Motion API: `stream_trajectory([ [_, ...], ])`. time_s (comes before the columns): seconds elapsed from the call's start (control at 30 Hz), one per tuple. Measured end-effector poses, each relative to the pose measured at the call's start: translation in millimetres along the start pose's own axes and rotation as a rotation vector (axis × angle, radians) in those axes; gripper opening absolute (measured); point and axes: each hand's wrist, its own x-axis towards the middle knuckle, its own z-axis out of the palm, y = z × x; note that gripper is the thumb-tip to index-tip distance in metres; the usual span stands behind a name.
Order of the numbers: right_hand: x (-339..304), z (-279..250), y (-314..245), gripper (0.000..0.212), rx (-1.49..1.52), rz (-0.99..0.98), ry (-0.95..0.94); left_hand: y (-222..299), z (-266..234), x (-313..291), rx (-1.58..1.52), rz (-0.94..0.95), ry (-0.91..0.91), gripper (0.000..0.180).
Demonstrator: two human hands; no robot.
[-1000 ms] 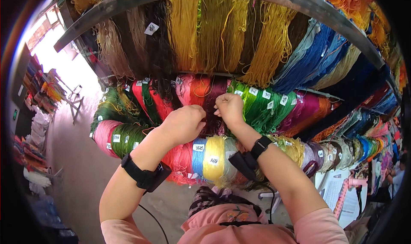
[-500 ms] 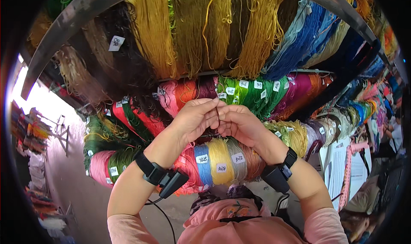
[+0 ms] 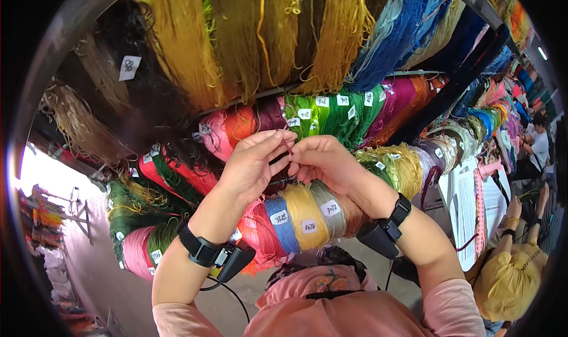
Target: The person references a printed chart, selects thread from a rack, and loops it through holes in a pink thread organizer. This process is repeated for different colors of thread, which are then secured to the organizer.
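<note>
A short piece of dark red thread [image 3: 288, 148] runs between my fingertips at the middle of the view. My left hand [image 3: 255, 158] pinches its upper part between thumb and fingertips. Just to the right, my right hand [image 3: 324, 162] grips the lower part between thumb and forefinger. The hands almost touch, and the thread's ends are hidden by my fingers. Below them lie wrapped thread bundles in blue [image 3: 280, 222], yellow [image 3: 304, 213] and grey [image 3: 328, 206], with white paper tags. Behind my fingertips is a row of green thread bundles [image 3: 355, 121].
Long gold skeins [image 3: 183, 47] and blue skeins [image 3: 402, 35] hang beyond a curved metal bar [image 3: 56, 53]. Printed sheets and a pink braided strip [image 3: 480, 201] lie at the right. A person in a yellow top [image 3: 512, 278] is at the lower right, another person [image 3: 537, 145] farther off.
The view has turned, so the skeins sit farther left and the person in yellow shows at the right. My hands have drawn slightly apart, still holding the thread.
</note>
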Motion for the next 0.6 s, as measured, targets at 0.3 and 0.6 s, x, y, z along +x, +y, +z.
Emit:
stream_trajectory([
  [0.3, 9, 10, -1, 0.007, 0.059, 0.019, -0.025, 5, -9, -16, 0.104, 0.061, 0.074, 0.016],
  [0.6, 12, 11, 7, 0.006, -0.069, 0.052, -0.119, 7, 0, -48, 0.042, 0.108, 0.127, 0.010],
])
